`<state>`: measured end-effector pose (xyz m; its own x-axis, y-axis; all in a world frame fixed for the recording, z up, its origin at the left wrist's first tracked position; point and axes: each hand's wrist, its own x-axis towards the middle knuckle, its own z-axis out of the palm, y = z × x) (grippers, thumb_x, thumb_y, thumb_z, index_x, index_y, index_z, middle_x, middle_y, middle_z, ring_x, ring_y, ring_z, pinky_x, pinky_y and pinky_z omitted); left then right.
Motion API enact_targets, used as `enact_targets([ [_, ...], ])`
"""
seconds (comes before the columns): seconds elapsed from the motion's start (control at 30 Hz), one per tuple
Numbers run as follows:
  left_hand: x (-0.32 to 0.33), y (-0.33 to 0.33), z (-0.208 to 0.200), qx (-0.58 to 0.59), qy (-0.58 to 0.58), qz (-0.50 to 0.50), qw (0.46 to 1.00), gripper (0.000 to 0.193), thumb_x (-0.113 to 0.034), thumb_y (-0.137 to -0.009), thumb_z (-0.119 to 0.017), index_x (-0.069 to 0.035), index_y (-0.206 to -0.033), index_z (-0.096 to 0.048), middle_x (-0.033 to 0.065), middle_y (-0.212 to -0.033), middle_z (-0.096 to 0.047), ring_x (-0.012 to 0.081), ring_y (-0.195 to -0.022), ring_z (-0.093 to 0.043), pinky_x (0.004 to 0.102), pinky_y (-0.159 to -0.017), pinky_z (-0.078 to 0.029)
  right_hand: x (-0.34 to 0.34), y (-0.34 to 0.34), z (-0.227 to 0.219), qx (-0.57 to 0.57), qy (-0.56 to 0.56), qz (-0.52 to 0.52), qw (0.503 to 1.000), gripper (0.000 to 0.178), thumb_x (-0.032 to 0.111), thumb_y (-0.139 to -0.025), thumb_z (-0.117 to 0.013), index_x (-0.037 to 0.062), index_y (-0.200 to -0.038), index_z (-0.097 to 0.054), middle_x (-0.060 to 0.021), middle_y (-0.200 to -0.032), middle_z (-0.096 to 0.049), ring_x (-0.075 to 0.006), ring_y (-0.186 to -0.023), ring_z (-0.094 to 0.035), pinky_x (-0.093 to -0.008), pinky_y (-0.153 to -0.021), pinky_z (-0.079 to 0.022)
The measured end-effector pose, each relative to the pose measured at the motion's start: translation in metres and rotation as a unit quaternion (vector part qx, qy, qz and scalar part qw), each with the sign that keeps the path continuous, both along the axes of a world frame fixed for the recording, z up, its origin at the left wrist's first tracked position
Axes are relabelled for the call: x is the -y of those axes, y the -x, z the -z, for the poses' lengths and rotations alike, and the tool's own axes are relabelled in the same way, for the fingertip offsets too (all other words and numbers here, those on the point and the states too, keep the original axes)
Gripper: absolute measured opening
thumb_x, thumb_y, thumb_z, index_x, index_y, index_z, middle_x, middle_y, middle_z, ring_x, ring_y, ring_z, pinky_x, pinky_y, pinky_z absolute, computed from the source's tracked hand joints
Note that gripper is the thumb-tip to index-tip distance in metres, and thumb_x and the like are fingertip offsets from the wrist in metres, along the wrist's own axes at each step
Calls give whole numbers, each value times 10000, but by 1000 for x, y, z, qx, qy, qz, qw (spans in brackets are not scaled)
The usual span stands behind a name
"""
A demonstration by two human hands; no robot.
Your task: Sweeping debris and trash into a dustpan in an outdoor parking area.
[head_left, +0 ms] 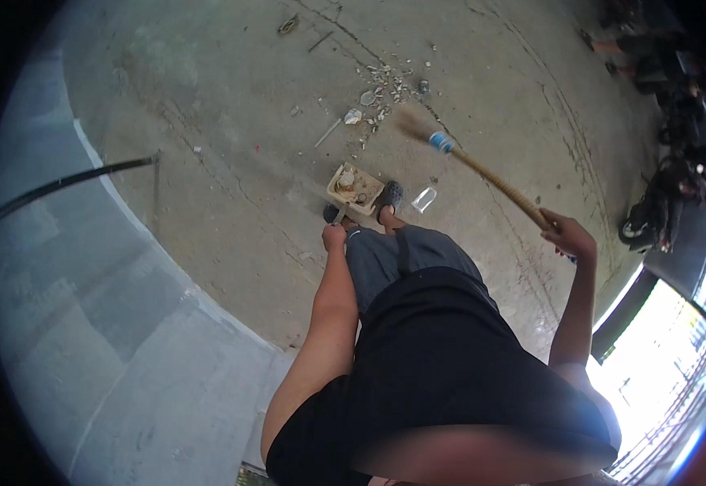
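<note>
My right hand (567, 235), out to the right, is closed round the long tan handle of a broom (495, 180). A blue and white band circles the broom near its brown bristles, which look smeared by motion just above the floor. My left hand (334, 236) is closed on the handle of a cream dustpan (369, 210), low by my feet. Crumpled scraps and dirt lie in the pan. Beyond it, small pale litter (385, 87) is scattered over the concrete, with a whitish crumpled piece (353, 117) and a thin stick (328, 132) at its near side.
A clear plastic piece (424, 200) lies right of my dark shoe (393, 193). A grey painted wall (126, 324) curves along the left, with a dark bar (70, 188) sticking out. Motorcycles (669, 202) stand at the right. Cracks run across the floor.
</note>
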<state>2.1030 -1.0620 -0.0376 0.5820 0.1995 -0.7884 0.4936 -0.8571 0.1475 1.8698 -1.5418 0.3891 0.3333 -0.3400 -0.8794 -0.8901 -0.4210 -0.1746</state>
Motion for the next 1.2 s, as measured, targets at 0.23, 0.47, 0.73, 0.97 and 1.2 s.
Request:
enact_targets([
  [0.23,19,13,-63,34,-13,-43,998,333,-284,-943,-504,-49,-1128,-651,186,-1165,-643,363,-1080,-614,482,-879,-493,43,-54,131,71,116,41,990,538,134,-882,-605,103,-1391,-434,-129,-859,-662,-164,-517,-578,-325,-495,-508],
  [0.47,11,27,-54,72,1,-65,995,341,-290,-924,-521,-30,-1117,-627,192,-1148,-645,373,-1059,-615,483,-869,-490,53,-93,178,38,47,22,998,477,123,-868,-585,47,-1318,-445,-113,-767,-622,-177,-552,-602,-336,-502,-516],
  [0.73,4,20,-24,60,17,-111,992,351,-282,-918,-526,-15,-1132,-608,210,-1134,-650,376,-1075,-611,471,-896,-480,-59,-78,118,-6,-24,-118,993,629,158,-851,-623,66,-1422,-375,-165,-863,-673,-215,-603,-648,-371,-566,-533],
  [0.97,-7,1,15,9,58,-109,992,392,-284,-916,-535,-2,-1183,-592,218,-1213,-615,379,-1143,-577,465,-937,-467,-114,-62,77,-57,-104,-191,974,653,199,-885,-626,142,-1473,-348,-156,-888,-686,-186,-575,-631,-337,-570,-540],
  [1.2,10,7,-4,42,29,-50,997,409,-280,-934,-485,-8,-1222,-588,221,-1231,-604,373,-1161,-565,470,-953,-464,-117,-52,44,-22,-102,-220,970,616,249,-868,-662,167,-1429,-420,-190,-967,-685,-252,-651,-667,-383,-646,-551],
])
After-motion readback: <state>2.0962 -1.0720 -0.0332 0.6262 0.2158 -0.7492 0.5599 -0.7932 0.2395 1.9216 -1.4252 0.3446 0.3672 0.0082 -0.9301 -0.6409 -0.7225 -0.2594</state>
